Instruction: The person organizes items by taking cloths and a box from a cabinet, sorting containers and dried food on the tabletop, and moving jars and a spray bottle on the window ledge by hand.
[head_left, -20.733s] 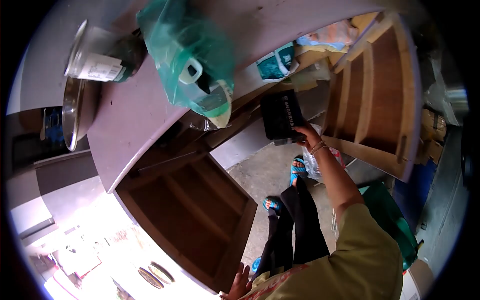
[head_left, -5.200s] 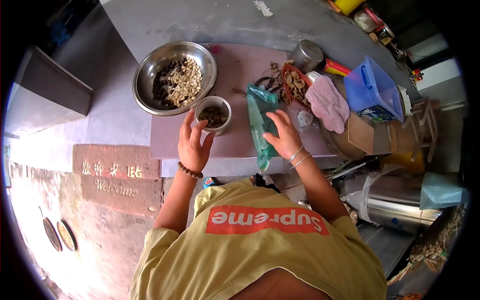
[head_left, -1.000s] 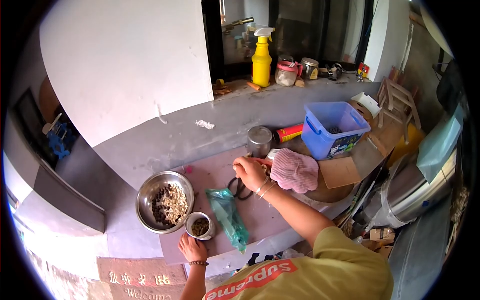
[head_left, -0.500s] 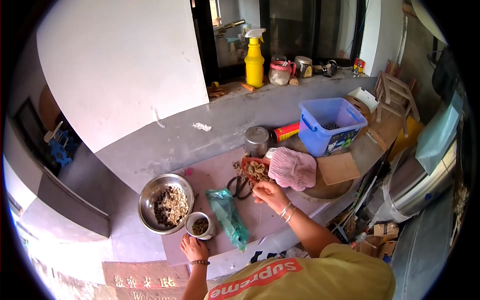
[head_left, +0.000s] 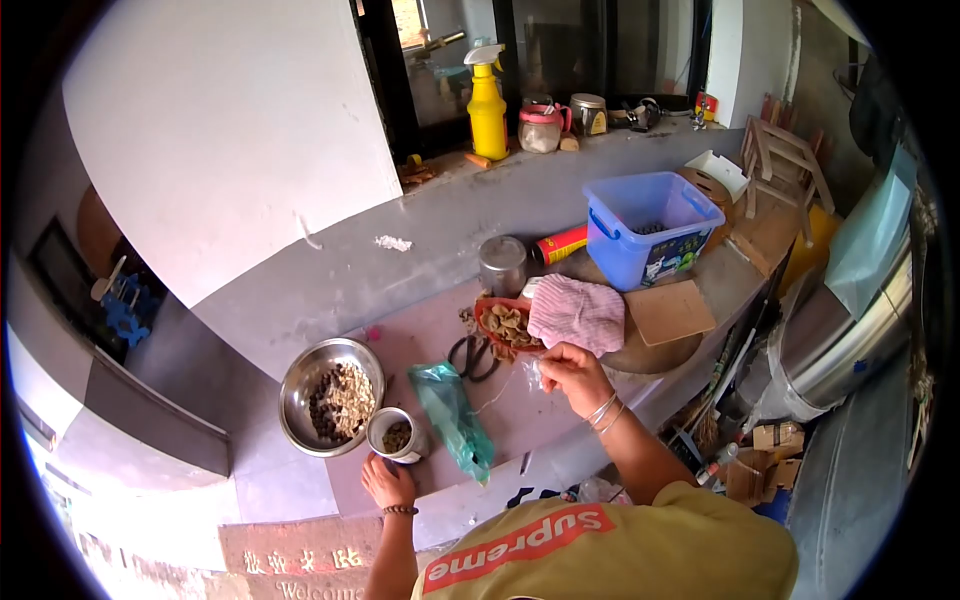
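My right hand [head_left: 575, 378] pinches a small piece of clear plastic [head_left: 530, 374], from which a thin pale strand trails left over the table. It is just below the pink knitted hat [head_left: 578, 314] and the red basket of dried brown pieces [head_left: 506, 324]. Fingers apart, my left hand [head_left: 386, 483] lies at the table's front edge, beside the base of a small tub [head_left: 397, 436] with dark bits inside. A steel bowl [head_left: 332, 397] of dark balls and pale pieces stands left of the tub. Between the hands lie a green plastic bag [head_left: 452, 420] and black scissors [head_left: 474, 357].
Behind are a metal tin [head_left: 502, 266], a red-yellow can [head_left: 561, 244], a blue plastic bin [head_left: 650, 236] and a cardboard piece [head_left: 672, 312]. A yellow spray bottle [head_left: 487, 110] and jars stand on the ledge. At right are a wooden stool [head_left: 784, 170] and a large metal cylinder [head_left: 850, 340].
My right hand has moved away from the red basket, toward the right and the table's front, and clear plastic now shows in its fingers. My left hand stays by the tub. The view has shifted slightly.
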